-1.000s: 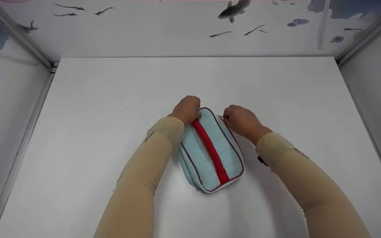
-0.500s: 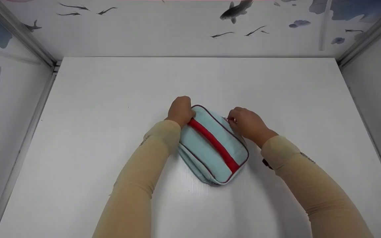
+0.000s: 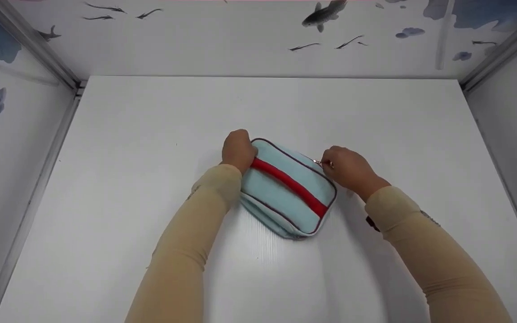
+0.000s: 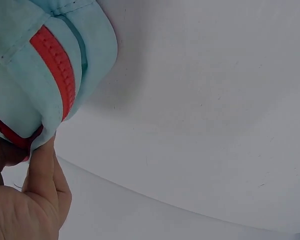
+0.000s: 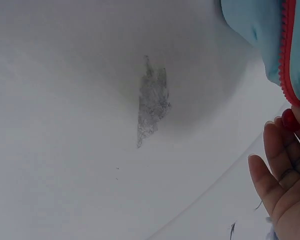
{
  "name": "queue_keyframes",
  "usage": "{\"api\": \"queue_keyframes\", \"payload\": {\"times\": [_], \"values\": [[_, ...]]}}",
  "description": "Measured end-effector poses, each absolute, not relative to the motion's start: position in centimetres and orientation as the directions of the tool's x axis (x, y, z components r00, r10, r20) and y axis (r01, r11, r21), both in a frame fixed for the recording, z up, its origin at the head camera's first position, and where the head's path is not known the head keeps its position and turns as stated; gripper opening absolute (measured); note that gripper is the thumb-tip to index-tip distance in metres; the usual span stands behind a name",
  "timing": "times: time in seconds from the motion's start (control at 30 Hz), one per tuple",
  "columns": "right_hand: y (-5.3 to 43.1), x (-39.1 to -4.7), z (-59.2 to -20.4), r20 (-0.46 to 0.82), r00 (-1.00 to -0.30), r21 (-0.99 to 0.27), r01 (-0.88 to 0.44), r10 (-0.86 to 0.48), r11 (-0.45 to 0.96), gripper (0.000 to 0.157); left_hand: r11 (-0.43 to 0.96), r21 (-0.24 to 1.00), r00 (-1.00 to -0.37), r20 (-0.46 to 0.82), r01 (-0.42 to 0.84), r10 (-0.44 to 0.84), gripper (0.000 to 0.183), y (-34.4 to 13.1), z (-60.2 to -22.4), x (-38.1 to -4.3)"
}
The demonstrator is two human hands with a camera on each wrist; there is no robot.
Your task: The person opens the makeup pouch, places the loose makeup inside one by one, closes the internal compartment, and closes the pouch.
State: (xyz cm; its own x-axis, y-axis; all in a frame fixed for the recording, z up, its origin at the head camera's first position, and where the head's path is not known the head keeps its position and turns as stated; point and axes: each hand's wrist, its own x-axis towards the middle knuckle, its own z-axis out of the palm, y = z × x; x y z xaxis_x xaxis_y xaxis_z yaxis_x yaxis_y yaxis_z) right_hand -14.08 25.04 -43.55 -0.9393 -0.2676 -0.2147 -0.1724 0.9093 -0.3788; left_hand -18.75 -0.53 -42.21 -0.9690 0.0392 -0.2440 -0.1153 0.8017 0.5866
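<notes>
A light blue zip pouch (image 3: 272, 195) with dark red piping lies tilted between the hands, a red strap (image 3: 296, 188) running along its upper face. At its left end the left hand (image 3: 237, 150) pinches the fabric corner between thumb and fingers; the left wrist view shows a stretch of red zipper (image 4: 56, 67) near this grip. On the far right side the right hand (image 3: 348, 168) pinches the zipper pull. A round red piece (image 5: 290, 120) shows at those fingertips in the right wrist view, just below the red zipper teeth (image 5: 285, 55). The pouch's underside is hidden.
The pouch is over a white tabletop (image 3: 151, 116), bounded by a back wall (image 3: 222, 49) printed with fish and by side walls. A grey scuffed patch (image 5: 154, 102) marks the white surface in the right wrist view.
The right hand has moved right with the zipper pull. The left hand has shifted slightly left, and the pouch has turned so its near end swung right and away from the body.
</notes>
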Motion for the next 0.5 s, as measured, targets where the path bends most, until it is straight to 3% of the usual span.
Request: {"api": "queue_keyframes", "payload": {"times": [0.5], "values": [[26.7, -11.9, -44.4, -0.268, -0.949, -0.391, -0.051, -0.167, 0.919, 0.013, 0.708, 0.653, -0.957, -0.263, -0.268, -0.120, 0.019, -2.9, -42.6, -18.5]]}}
